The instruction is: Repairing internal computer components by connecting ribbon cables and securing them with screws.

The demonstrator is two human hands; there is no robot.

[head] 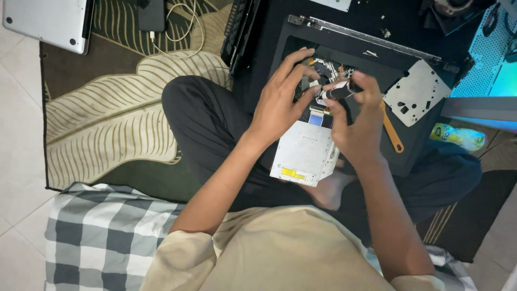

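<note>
While gripped in the right hand (360, 125), fingers curled tight round it, small black tool (339, 91) sits level over the opened innards of a black laptop base (377, 48), tip toward the left. Left hand (283, 102) spread wide beside it, fingertips pressing down on the exposed parts, holding nothing; hard to tell exactly which part under them. Just below both hands, silver drive (302, 153) with a yellow sticker, lying half off the base's near edge and resting over the lap. Right of the right hand, orange pry tool (392, 132) flat on the base, and further right a pale metal plate (417, 92) full of cut-outs. Base itself propped across crossed legs in dark trousers (204, 118). Further out, leaf-patterned rug (107, 108) beneath, silver laptop (48, 21) at the far left corner, white cable (186, 32) looped near a dark phone (151, 15). Checked cloth (102, 237) at the near left on pale tiles.
</note>
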